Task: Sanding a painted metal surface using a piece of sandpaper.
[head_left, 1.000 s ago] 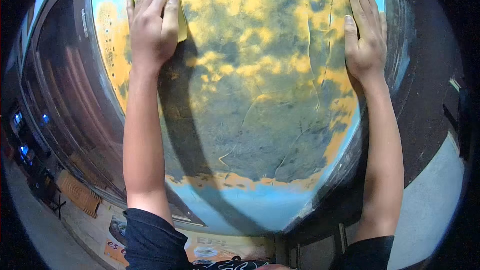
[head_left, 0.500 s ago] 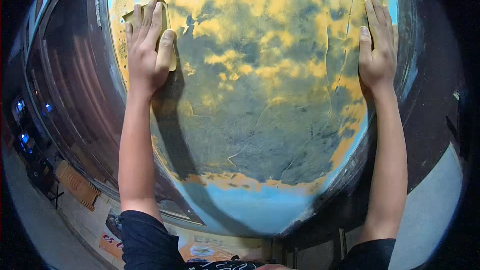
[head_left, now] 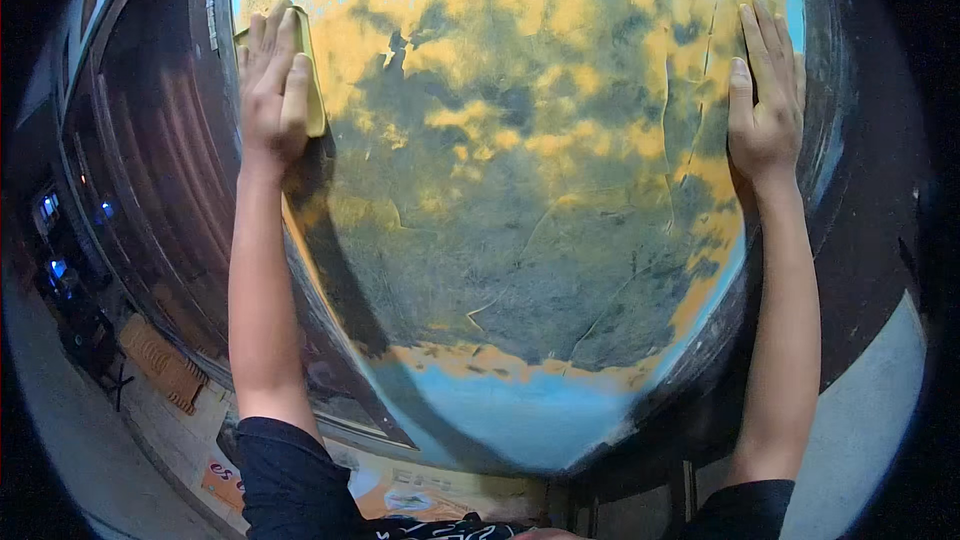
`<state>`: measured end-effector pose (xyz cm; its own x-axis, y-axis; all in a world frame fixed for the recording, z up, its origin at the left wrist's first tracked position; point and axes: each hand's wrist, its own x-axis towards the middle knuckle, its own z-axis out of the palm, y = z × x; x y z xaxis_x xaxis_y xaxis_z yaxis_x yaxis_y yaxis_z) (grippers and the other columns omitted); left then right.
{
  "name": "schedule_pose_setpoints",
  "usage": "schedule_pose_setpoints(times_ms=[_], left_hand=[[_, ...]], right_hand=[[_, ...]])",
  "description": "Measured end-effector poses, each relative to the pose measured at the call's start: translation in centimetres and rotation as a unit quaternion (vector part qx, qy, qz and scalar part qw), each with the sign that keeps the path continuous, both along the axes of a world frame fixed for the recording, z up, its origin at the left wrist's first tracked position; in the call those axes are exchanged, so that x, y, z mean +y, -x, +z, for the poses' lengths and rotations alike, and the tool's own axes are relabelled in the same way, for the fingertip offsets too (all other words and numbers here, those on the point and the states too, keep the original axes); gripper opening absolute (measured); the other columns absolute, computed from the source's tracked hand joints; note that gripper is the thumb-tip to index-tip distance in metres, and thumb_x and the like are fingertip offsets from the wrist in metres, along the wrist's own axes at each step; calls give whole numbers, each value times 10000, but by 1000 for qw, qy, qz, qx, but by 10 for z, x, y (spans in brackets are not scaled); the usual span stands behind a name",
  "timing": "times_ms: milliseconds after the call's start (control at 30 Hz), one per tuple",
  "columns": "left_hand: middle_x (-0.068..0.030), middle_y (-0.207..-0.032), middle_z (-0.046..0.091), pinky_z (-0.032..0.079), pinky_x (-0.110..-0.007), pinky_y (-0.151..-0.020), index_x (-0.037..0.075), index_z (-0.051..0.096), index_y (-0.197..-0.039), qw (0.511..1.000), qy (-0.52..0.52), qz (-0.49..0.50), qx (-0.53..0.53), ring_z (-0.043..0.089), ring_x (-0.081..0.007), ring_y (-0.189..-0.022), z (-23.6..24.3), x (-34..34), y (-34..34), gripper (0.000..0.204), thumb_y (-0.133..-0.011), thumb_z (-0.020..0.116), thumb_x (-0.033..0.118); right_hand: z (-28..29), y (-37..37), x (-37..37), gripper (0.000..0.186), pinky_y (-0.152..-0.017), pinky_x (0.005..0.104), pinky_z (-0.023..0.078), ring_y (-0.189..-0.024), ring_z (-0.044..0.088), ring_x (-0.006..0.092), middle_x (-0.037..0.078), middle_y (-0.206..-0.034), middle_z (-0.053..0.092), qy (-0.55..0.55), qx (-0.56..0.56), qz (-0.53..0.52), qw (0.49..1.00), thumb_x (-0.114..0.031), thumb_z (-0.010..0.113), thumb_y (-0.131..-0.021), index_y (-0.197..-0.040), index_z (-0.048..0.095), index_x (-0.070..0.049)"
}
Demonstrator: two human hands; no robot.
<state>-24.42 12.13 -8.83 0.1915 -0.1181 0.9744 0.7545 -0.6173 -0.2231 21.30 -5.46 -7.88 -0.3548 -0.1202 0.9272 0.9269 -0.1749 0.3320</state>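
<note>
A large upright panel (head_left: 520, 240) fills the middle, with patchy yellow and dark grey over light blue. Near its upper left edge, my left hand (head_left: 272, 105) lies flat over a stiff yellowish sheet (head_left: 315, 105) that looks like folded sandpaper, pressing it to the surface. The sheet's right edge shows beside the thumb; most of it is hidden under the palm and fingers. My right hand (head_left: 765, 120) rests flat near the upper right edge, fingers stretched upward, thumb apart, with nothing seen in it. Fine cracks run down the panel beside it.
A dark frame with a hinge (head_left: 211, 20) borders the panel on the left, beside a dark brown panelled surface (head_left: 150, 140). At the lower left are an orange-brown slatted object (head_left: 160, 360) and a printed banner (head_left: 410, 492). A pale wall (head_left: 880, 390) stands at right.
My left hand and the sheet have slid a little to the left, toward the panel's edge. My right hand stays at the same place on the panel; the whole view has shifted slightly.
</note>
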Motion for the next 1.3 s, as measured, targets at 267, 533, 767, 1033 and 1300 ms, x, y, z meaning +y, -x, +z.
schedule_pose_setpoints(times_ms=[267, 533, 767, 1033, 1300], left_hand=[[-81, -1479, 407, 112, -486, -1160, 60, 471, -1382, 998, -17, -19, 52, 243, -309, -1430, -39, -9, -28, 493, -915, 463, 218], [-103, -1462, 424, 110, -505, -1156, 46, 455, -1386, 999, -40, -16, -34, 275, -330, -1411, -11, 7, 8, 490, -936, 433, 237], [-100, -1479, 399, 141, -508, -1147, 89, 466, -1388, 998, 0, -24, 57, 251, -337, -1420, -30, -14, -9, 483, -932, 458, 249], [-80, -1466, 424, 140, -535, -1142, 79, 492, -1364, 999, -29, -27, 14, 279, -340, -1408, -36, -7, -18, 477, -923, 466, 258], [-85, -1463, 425, 186, -534, -1127, 62, 491, -1359, 998, -35, -35, -28, 302, -336, -1397, -18, 6, 9, 467, -928, 456, 239]], right_hand=[[1, 1, 2, 457, -1150, 450, 208, -1393, 321, 254, 30, -1481, 400, 4, 0, -19, 1000, -230, 415, -957, -1411, 448, -196], [3, 12, -2, 458, -1136, 441, 212, -1393, 318, 280, 78, -1480, 397, 26, -15, -14, 999, -178, 388, -956, -1408, 450, -133], [10, 8, -9, 450, -1143, 429, 219, -1400, 297, 283, 101, -1491, 373, 31, -30, -37, 998, -179, 350, -985, -1422, 423, -95], [9, 15, -7, 442, -1149, 420, 222, -1401, 294, 284, 125, -1487, 370, 48, -25, -37, 998, -152, 355, -985, -1413, 427, -72], [6, 17, 1, 481, -1141, 427, 204, -1401, 305, 282, 123, -1494, 367, 45, -18, -11, 999, -128, 361, -947, -1422, 419, -82]])
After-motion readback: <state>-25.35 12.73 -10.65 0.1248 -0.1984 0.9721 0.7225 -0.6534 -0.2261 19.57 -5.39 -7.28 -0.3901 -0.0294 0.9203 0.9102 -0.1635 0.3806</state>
